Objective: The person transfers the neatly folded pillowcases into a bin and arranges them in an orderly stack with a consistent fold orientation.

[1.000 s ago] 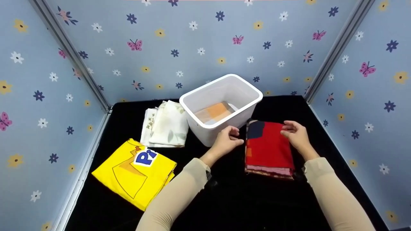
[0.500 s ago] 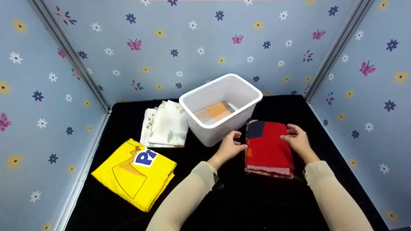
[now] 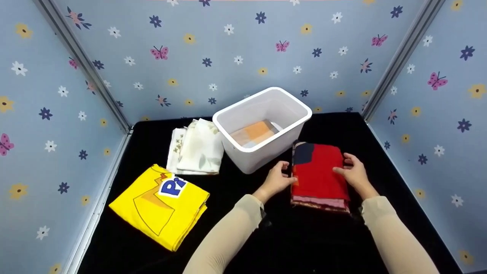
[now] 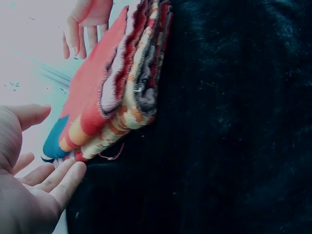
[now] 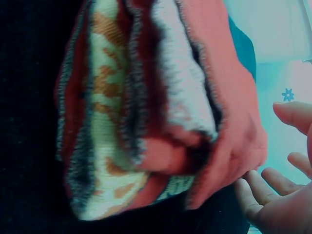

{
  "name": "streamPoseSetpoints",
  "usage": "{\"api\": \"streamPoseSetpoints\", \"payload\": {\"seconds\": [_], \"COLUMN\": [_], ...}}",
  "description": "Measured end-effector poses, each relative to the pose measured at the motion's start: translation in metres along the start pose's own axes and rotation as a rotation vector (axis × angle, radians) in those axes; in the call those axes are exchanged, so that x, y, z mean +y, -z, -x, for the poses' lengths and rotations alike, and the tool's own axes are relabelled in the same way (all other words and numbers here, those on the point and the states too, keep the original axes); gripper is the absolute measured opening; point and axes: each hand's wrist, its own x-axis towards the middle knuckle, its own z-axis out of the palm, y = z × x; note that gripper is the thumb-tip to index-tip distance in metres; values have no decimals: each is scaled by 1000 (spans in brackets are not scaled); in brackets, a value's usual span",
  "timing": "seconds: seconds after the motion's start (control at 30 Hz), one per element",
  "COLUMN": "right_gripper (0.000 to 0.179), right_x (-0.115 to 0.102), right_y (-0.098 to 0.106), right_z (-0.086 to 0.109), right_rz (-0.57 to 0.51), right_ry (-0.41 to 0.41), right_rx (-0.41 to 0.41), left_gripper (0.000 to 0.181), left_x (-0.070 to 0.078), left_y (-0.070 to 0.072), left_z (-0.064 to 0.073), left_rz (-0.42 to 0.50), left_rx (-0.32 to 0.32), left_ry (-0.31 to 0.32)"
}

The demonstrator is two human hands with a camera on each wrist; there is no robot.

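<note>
A folded red cloth with a dark patch and several patterned layers lies on the black tabletop, in front of the white bin's right side. At its left edge is my left hand, thumb apart from the fingers. My right hand is at the opposite edge, its thumb over the top face. Left wrist view: the extended left fingertips reach the lower edge of the cloth. Right wrist view: the right fingers reach the cloth's underside edge, thumb held off.
A white bin stands at the back middle with an orange and grey checked cloth inside. Left of it lie folded white cloths. A folded yellow cloth with printing lies front left. Flowered walls enclose the table.
My left hand has moved right and toward me, up to the red cloth's left edge. The right hand has slid toward me along the right edge. The cloth has hardly moved.
</note>
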Motion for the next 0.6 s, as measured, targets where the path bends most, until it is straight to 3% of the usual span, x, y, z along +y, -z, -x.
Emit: {"api": "streamPoseSetpoints", "payload": {"seconds": [0.23,0.47,0.6], "right_gripper": [91,94,94], "right_x": [8,15,17], "right_y": [-4,-8,-9], "right_z": [4,5,6], "right_rz": [-9,-21,-17], "right_ry": [-59,-81,-93], "right_rx": [-27,-36,-36], "left_gripper": [68,65,65], "left_x": [-5,-7,-8], "left_y": [-10,-20,-22], "left_z": [-1,0,1], "left_rz": [0,70,45], "left_rx": [-20,-29,-24], "left_ry": [27,64,74]}}
